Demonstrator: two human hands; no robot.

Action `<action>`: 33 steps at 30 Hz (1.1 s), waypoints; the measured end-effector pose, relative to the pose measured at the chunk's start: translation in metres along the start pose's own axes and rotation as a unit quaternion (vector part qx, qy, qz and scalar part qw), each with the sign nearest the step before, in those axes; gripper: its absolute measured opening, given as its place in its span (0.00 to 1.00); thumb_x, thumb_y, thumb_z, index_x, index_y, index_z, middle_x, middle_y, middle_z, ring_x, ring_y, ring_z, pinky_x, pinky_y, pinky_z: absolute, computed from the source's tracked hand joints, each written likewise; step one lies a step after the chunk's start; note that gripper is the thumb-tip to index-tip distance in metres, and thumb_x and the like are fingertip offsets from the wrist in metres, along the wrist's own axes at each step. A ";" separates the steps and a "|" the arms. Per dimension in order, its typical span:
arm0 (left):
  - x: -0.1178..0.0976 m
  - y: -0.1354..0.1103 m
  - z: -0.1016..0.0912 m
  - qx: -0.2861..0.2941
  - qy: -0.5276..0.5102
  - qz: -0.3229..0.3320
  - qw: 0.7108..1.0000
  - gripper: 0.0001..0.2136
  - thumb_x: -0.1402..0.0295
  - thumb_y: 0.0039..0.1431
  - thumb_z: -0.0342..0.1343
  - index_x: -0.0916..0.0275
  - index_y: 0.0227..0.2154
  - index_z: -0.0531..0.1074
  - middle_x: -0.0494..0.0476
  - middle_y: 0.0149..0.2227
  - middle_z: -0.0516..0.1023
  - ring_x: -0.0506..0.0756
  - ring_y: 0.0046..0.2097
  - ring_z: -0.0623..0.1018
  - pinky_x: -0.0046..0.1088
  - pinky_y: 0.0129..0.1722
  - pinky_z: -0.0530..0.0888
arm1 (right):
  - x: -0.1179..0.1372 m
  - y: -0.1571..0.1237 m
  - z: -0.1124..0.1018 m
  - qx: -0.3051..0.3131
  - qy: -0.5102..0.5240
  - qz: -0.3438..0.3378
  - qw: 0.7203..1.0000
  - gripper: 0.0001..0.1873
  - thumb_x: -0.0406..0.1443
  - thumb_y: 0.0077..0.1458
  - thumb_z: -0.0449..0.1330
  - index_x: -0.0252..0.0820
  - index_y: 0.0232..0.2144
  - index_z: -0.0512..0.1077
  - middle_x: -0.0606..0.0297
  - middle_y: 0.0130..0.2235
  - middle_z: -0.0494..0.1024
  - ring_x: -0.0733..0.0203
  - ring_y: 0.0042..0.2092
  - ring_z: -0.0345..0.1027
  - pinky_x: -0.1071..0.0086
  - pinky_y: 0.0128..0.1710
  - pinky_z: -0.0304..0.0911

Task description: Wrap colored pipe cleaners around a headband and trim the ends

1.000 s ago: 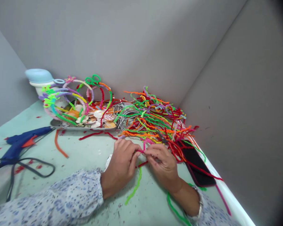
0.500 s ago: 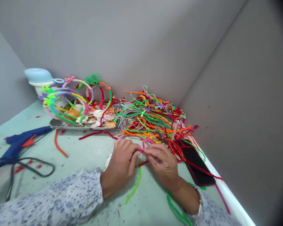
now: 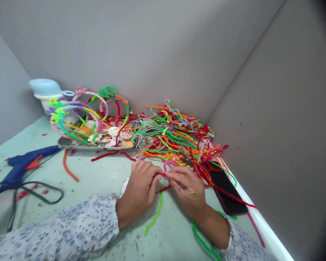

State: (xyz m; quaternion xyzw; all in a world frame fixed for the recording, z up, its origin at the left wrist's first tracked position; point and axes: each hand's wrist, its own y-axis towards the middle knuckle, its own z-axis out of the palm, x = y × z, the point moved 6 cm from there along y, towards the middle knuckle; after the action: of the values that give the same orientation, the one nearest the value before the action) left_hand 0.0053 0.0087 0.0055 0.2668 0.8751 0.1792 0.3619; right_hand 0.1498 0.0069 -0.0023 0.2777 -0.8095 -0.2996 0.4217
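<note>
My left hand point(image 3: 139, 191) and my right hand point(image 3: 188, 189) meet fingertip to fingertip over the pale green table point(image 3: 103, 177). Both pinch a short pink pipe cleaner point(image 3: 165, 168) that loops up between them. A light green pipe cleaner point(image 3: 155, 216) trails down from under my hands toward me. Just beyond my right hand lies a big tangled heap of pipe cleaners point(image 3: 179, 139) in red, orange, green and purple. Both sleeves are pale blue with a dotted print.
A metal tray point(image 3: 95, 146) with shells and finished pipe-cleaner headbands point(image 3: 81, 112) stands at the back left. A blue glue gun point(image 3: 23, 165) with black cord lies left. A dark phone point(image 3: 226, 188) rests at the right edge. Grey walls enclose the corner.
</note>
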 end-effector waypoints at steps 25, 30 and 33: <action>-0.002 0.000 -0.001 -0.007 0.003 0.014 1.000 0.06 0.72 0.64 0.46 0.61 0.36 0.68 0.54 0.33 0.71 0.56 0.38 0.67 0.38 0.42 0.61 | 0.002 0.000 0.002 0.019 -0.020 0.013 1.000 0.11 0.29 0.56 0.61 0.45 0.41 0.76 0.63 0.38 0.76 0.62 0.40 0.71 0.68 0.41 0.67; -0.002 0.001 -0.001 -0.009 0.004 0.020 1.000 0.06 0.72 0.63 0.46 0.61 0.36 0.68 0.55 0.33 0.71 0.56 0.38 0.67 0.38 0.42 0.61 | 0.002 0.001 0.005 0.038 -0.028 0.026 0.999 0.08 0.29 0.57 0.59 0.43 0.40 0.75 0.62 0.38 0.76 0.60 0.42 0.71 0.67 0.43 0.66; -0.003 0.000 -0.001 -0.010 0.009 0.029 0.999 0.06 0.73 0.63 0.46 0.61 0.36 0.68 0.55 0.33 0.70 0.56 0.38 0.67 0.38 0.42 0.61 | 0.002 0.002 0.006 0.053 -0.033 0.032 0.998 0.07 0.30 0.58 0.58 0.42 0.39 0.73 0.61 0.38 0.76 0.59 0.41 0.70 0.67 0.42 0.65</action>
State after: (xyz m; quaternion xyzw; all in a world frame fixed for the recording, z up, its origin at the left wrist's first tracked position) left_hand 0.0068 0.0072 0.0076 0.2863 0.8684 0.2009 0.3516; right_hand 0.1430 0.0082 -0.0027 0.2635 -0.8462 -0.2522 0.3885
